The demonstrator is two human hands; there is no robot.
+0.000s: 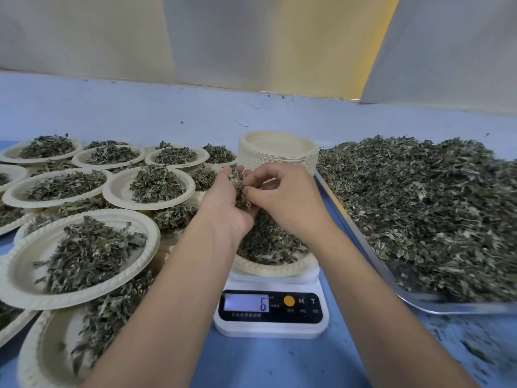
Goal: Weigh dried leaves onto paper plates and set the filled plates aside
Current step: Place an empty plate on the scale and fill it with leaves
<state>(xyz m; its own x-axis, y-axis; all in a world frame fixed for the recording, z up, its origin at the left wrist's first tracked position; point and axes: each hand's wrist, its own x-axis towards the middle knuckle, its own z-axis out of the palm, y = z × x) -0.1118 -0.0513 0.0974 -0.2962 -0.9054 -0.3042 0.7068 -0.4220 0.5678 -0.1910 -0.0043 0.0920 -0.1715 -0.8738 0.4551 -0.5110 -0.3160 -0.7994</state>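
A white digital scale (pixel 270 309) stands in the middle, its display reading 6. On it sits a paper plate (pixel 275 267) heaped with dried leaves (pixel 268 242). Above that plate my left hand (pixel 223 203) cups a clump of dried leaves (pixel 237 183), and my right hand (pixel 282 194) pinches at the same clump with its fingertips. A stack of empty paper plates (pixel 278 152) stands just behind my hands.
Several filled plates (pixel 81 253) overlap in layers across the left side of the blue table. A large metal tray (pixel 419 301) piled with loose dried leaves (pixel 425 208) fills the right. Leaf crumbs lie on the table at the near right.
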